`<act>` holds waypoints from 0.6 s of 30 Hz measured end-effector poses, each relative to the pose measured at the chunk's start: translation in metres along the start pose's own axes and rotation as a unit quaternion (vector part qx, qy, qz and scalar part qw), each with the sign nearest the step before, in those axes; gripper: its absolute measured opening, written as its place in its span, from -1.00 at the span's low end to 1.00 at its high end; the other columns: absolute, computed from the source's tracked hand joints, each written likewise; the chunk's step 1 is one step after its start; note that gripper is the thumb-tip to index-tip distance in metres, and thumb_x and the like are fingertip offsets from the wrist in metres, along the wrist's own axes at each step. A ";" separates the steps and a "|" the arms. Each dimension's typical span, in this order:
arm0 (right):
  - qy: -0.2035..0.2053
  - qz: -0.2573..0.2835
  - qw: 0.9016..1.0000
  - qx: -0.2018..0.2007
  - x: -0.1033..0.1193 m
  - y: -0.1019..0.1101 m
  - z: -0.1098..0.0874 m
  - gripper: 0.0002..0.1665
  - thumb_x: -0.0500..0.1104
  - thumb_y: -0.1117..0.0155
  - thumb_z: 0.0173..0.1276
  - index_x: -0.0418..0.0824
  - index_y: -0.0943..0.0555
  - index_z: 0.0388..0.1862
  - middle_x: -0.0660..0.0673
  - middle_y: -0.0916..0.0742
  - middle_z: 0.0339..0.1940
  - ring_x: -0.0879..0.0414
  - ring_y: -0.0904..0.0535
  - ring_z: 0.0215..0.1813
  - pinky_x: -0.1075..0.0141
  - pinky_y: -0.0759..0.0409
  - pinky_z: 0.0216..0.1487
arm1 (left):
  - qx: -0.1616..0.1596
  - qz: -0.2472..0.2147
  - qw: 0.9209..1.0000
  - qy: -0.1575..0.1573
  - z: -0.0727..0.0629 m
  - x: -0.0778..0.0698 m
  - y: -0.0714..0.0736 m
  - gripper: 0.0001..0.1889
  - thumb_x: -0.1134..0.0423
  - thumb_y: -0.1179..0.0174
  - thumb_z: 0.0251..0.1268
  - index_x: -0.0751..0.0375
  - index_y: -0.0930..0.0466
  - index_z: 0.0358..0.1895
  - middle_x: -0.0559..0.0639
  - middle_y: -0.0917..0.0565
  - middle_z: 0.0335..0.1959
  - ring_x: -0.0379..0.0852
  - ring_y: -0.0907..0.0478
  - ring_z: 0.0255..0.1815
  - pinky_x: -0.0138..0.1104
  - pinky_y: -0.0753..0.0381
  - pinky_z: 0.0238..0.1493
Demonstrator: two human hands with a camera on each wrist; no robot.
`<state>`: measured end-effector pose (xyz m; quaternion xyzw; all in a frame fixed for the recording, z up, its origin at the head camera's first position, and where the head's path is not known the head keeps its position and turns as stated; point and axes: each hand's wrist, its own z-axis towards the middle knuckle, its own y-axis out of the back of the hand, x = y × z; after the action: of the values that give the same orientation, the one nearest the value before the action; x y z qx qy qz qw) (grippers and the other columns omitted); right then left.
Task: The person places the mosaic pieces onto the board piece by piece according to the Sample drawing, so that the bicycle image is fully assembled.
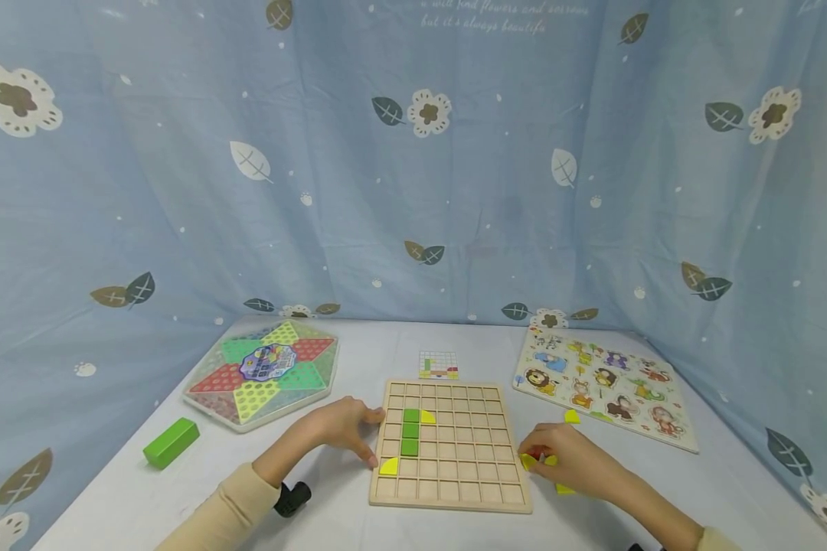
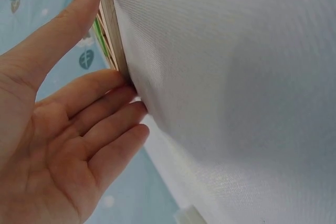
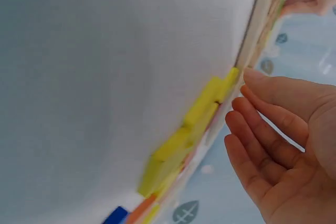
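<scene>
- Your left hand (image 1: 344,427), spread wide, touches the board (image 1: 449,451).
- Your right hand (image 1: 573,459) seems at yellow-piece (image 1: 572,416) pickup; I can't tell its grip.
- Next likely needs a secure pinch.

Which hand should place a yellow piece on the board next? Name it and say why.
Probably the right hand: it is right by the loose yellow pieces beside the wooden board. The left hand touches the board's opposite edge, farther from them.

Forearms (image 1: 651,505) angle inward, left grip (image 1: 347,425) with thumb (image 2: 62,31) apart from fingers (image 2: 113,153), right grip (image 1: 567,458) with fingers bent.
</scene>
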<state>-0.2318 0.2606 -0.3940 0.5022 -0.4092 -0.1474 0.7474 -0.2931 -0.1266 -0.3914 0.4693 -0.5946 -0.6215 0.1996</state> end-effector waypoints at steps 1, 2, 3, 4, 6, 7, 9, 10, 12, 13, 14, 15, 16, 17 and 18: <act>0.002 0.004 1.000 0.001 -0.002 -0.001 0.000 -0.80 -0.33 -0.42 0.16 -0.20 -0.70 -0.20 0.06 -0.67 -0.33 0.28 -0.54 -0.33 0.37 -0.59 -0.36 | 0.000 -0.001 1.000 0.001 0.000 0.000 0.000 -0.12 -0.06 -0.56 -0.25 0.21 -0.50 0.26 0.12 -0.51 0.26 0.18 -0.38 0.30 -0.02 -0.41 0.22; 0.004 0.008 1.000 0.002 -0.004 -0.001 -0.001 -0.79 -0.32 -0.43 0.16 -0.21 -0.69 -0.20 0.07 -0.66 -0.33 0.27 -0.54 -0.33 0.37 -0.59 -0.35 | -0.001 0.000 1.000 0.002 -0.001 -0.001 0.000 -0.13 -0.06 -0.56 -0.25 0.21 -0.50 0.26 0.11 -0.51 0.26 0.19 -0.38 0.31 -0.01 -0.40 0.23; 0.002 0.012 1.000 0.004 -0.005 -0.001 -0.001 -0.79 -0.31 -0.44 0.15 -0.20 -0.69 -0.20 0.08 -0.66 -0.34 0.27 -0.55 -0.33 0.37 -0.59 -0.34 | -0.001 0.001 1.000 0.002 -0.001 -0.001 0.000 -0.13 -0.06 -0.56 -0.25 0.21 -0.51 0.26 0.11 -0.51 0.26 0.20 -0.37 0.31 0.00 -0.39 0.23; 0.000 0.015 1.000 0.006 -0.007 -0.002 -0.001 -0.78 -0.30 -0.44 0.15 -0.20 -0.68 -0.20 0.08 -0.65 -0.34 0.27 -0.55 -0.33 0.37 -0.59 -0.34 | -0.001 -0.001 1.000 0.003 -0.002 -0.002 0.001 -0.13 -0.06 -0.56 -0.25 0.21 -0.51 0.26 0.10 -0.51 0.26 0.21 -0.36 0.31 0.00 -0.39 0.23; 0.000 0.019 1.000 0.009 -0.008 -0.003 -0.001 -0.77 -0.29 -0.46 0.14 -0.19 -0.67 -0.20 0.08 -0.63 -0.35 0.26 -0.54 -0.33 0.37 -0.59 -0.33 | -0.001 -0.001 1.000 0.004 -0.003 -0.003 0.001 -0.14 -0.06 -0.56 -0.25 0.21 -0.51 0.25 0.09 -0.51 0.26 0.22 -0.36 0.31 0.00 -0.38 0.23; -0.003 0.019 1.000 0.010 -0.009 -0.003 -0.001 -0.76 -0.29 -0.46 0.14 -0.18 -0.66 -0.20 0.09 -0.62 -0.35 0.25 -0.53 -0.33 0.37 -0.58 -0.33 | -0.001 -0.001 1.000 0.004 -0.003 -0.003 0.001 -0.14 -0.05 -0.56 -0.25 0.20 -0.52 0.25 0.08 -0.51 0.26 0.22 -0.36 0.31 0.00 -0.39 0.23; -0.006 0.017 1.000 0.012 -0.010 -0.003 -0.001 -0.76 -0.28 -0.46 0.14 -0.16 -0.65 -0.21 0.10 -0.60 -0.36 0.25 -0.51 -0.34 0.38 -0.56 -0.34 | -0.001 -0.002 1.000 0.006 -0.004 -0.004 0.002 -0.14 -0.05 -0.56 -0.25 0.19 -0.52 0.25 0.07 -0.51 0.26 0.21 -0.35 0.32 -0.01 -0.39 0.23; -0.005 0.016 1.000 0.013 -0.010 -0.004 0.000 -0.77 -0.28 -0.46 0.14 -0.16 -0.64 -0.22 0.10 -0.59 -0.36 0.25 -0.50 -0.35 0.38 -0.56 -0.35 | 0.000 -0.002 1.000 0.007 -0.004 -0.004 0.002 -0.14 -0.06 -0.56 -0.24 0.19 -0.52 0.26 0.07 -0.51 0.26 0.21 -0.35 0.32 -0.01 -0.39 0.23; -0.005 0.016 1.000 0.013 -0.010 -0.005 0.000 -0.78 -0.28 -0.46 0.14 -0.15 -0.63 -0.24 0.10 -0.58 -0.37 0.26 -0.49 -0.36 0.38 -0.55 -0.36 | -0.001 -0.002 1.000 0.009 -0.004 -0.004 0.001 -0.14 -0.07 -0.55 -0.24 0.18 -0.52 0.26 0.07 -0.51 0.26 0.20 -0.35 0.32 -0.01 -0.38 0.23; -0.008 0.015 1.000 0.013 -0.010 -0.005 0.000 -0.78 -0.28 -0.46 0.14 -0.14 -0.63 -0.24 0.10 -0.57 -0.37 0.26 -0.49 -0.36 0.38 -0.54 -0.36 | -0.001 -0.001 1.000 0.009 -0.004 -0.005 0.001 -0.14 -0.07 -0.55 -0.24 0.18 -0.51 0.26 0.07 -0.51 0.26 0.20 -0.35 0.31 -0.02 -0.38 0.23; -0.011 0.015 1.000 0.013 -0.010 -0.005 0.000 -0.78 -0.29 -0.46 0.14 -0.14 -0.62 -0.25 0.11 -0.57 -0.38 0.26 -0.48 -0.36 0.38 -0.54 -0.37 | -0.002 -0.002 1.000 0.010 -0.004 -0.005 0.001 -0.14 -0.07 -0.56 -0.24 0.18 -0.51 0.26 0.08 -0.51 0.26 0.21 -0.35 0.31 -0.01 -0.38 0.23; -0.014 0.016 1.000 0.013 -0.011 -0.006 0.000 -0.78 -0.29 -0.46 0.14 -0.14 -0.62 -0.26 0.11 -0.56 -0.38 0.26 -0.48 -0.36 0.38 -0.54 -0.37 | -0.002 -0.003 1.000 0.011 -0.004 -0.005 0.001 -0.14 -0.07 -0.56 -0.24 0.18 -0.51 0.26 0.08 -0.51 0.26 0.21 -0.35 0.31 -0.01 -0.38 0.23; -0.018 0.015 1.000 0.013 -0.010 -0.006 0.000 -0.79 -0.29 -0.46 0.14 -0.14 -0.63 -0.27 0.11 -0.56 -0.38 0.27 -0.48 -0.37 0.38 -0.54 -0.38 | -0.002 -0.002 1.000 0.012 -0.004 -0.005 0.001 -0.14 -0.07 -0.56 -0.25 0.18 -0.51 0.26 0.09 -0.51 0.26 0.22 -0.36 0.31 -0.01 -0.38 0.24; -0.020 0.015 1.000 0.013 -0.010 -0.005 0.000 -0.79 -0.29 -0.47 0.13 -0.15 -0.63 -0.27 0.11 -0.57 -0.38 0.27 -0.48 -0.37 0.38 -0.54 -0.38 | -0.002 -0.003 1.000 0.012 -0.004 -0.005 0.001 -0.14 -0.07 -0.56 -0.25 0.18 -0.51 0.26 0.09 -0.51 0.26 0.21 -0.36 0.31 -0.01 -0.38 0.24; -0.022 0.015 1.000 0.013 -0.010 -0.005 -0.001 -0.79 -0.29 -0.47 0.13 -0.15 -0.63 -0.27 0.11 -0.57 -0.38 0.27 -0.48 -0.37 0.38 -0.54 -0.38 | -0.002 -0.004 1.000 0.012 -0.004 -0.006 0.001 -0.14 -0.06 -0.56 -0.25 0.18 -0.52 0.26 0.10 -0.52 0.26 0.21 -0.36 0.31 -0.01 -0.37 0.24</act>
<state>-0.2364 0.2647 -0.4033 0.5022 -0.4348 -0.1425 0.7338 -0.2876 -0.1245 -0.3877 0.4784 -0.5891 -0.6181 0.2052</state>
